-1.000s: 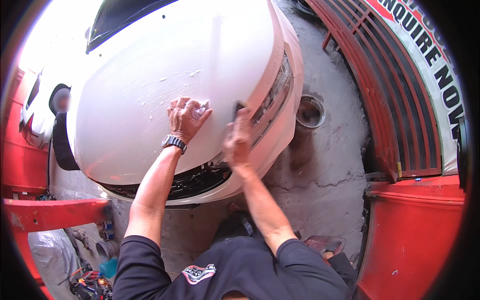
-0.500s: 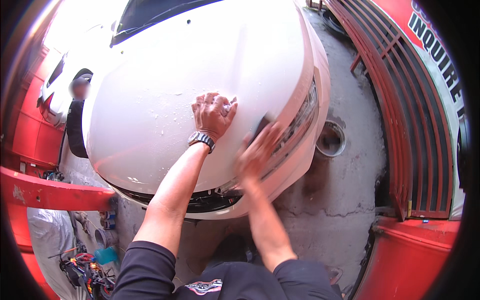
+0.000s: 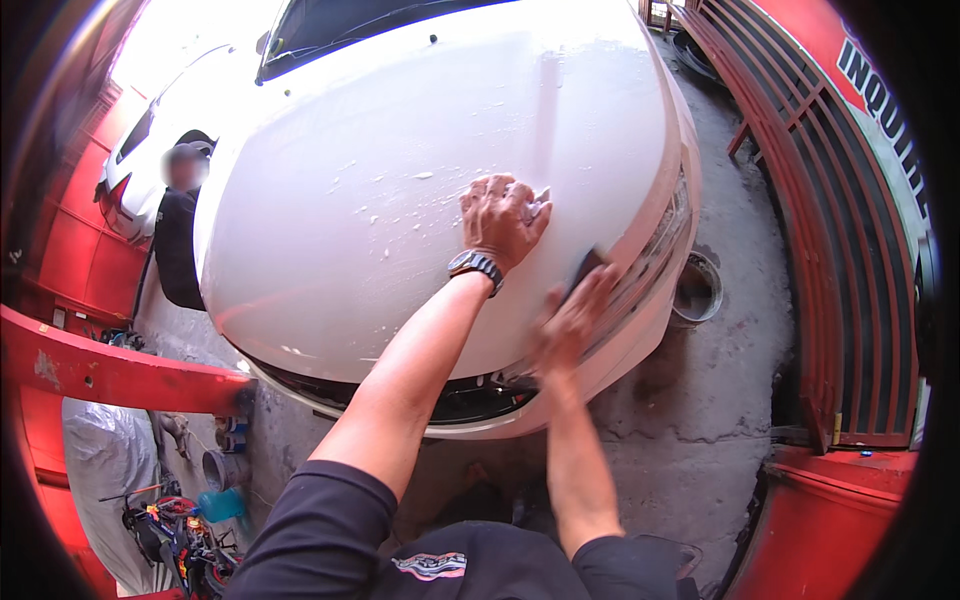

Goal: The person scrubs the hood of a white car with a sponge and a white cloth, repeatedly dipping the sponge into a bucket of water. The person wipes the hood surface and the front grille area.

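In front of me spreads the white bonnet (image 3: pixel 330 250) of a car, wet and flecked with droplets and pale suds. My left hand (image 3: pixel 495 222) rests on it with curled fingers, closed round a crumpled whitish cloth (image 3: pixel 541 201) that is mostly covered. To its right, my right hand (image 3: pixel 572 325) presses a dark flat pad (image 3: pixel 585 271) against the bonnet's edge, close to the headlight (image 3: pixel 668 222). Slight blur softens that hand; its fingers lie over the pad. The pad's exact kind is unclear.
A round bucket (image 3: pixel 697 290) stands on the concrete floor right of the car. Red metal slats (image 3: pixel 790 200) line the right side, and a red beam (image 3: pixel 130 368) juts in from the left. Beyond the bonnet's left side is a person in black (image 3: pixel 178 240), near another white car (image 3: pixel 130 195).
My view has swung left, so the scene appears farther right. The right hand and its pad have shifted slightly along the bonnet's edge toward me. The left hand still grips the cloth.
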{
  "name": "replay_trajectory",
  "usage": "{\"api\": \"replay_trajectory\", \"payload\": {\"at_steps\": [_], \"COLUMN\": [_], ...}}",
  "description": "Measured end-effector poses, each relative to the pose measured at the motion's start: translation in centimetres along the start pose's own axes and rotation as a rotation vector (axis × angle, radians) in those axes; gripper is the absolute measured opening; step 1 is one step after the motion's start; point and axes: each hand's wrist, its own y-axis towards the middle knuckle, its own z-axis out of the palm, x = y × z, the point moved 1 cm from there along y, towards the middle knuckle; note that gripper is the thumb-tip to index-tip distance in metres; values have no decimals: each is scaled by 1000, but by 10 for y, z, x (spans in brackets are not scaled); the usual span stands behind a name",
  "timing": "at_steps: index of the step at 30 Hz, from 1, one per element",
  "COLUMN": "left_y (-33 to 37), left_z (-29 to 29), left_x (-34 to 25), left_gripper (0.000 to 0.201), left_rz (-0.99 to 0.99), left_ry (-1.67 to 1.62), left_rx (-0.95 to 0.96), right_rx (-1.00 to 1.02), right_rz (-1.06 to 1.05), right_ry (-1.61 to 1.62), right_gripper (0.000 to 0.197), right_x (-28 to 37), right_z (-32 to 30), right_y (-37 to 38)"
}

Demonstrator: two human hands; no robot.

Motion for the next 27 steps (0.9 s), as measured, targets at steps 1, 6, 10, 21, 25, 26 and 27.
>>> {"api": "replay_trajectory", "payload": {"at_steps": [1,6,10,21,25,26,27], "left_y": [-6,-2,1,-4,0,-4,-2], "left_z": [2,-11,-4,-2,7,11,17], "left_x": [1,7,-3,16,5,14,15], "left_gripper": [27,29,29,30,29,30,31], "left_rz": [-14,-37,-17,-4,36,34,42], "left_ry": [9,18,-34,-20,4,13,-4], "left_rx": [14,45,53,51,13,20,13], "right_rx": [20,115,-90,-120,-183,-212,-185], "right_rz": [-50,64,151,91,216,215,184], "right_ry": [37,-13,-149,-49,-47,-66,7], "right_gripper": [72,71,66,61,54,54,57], "right_x": [29,60,-2,43,0,19,32], "right_z": [-3,2,9,21,2,9,12], "right_y": [-47,-84,32,-48,26,10,-22]}}
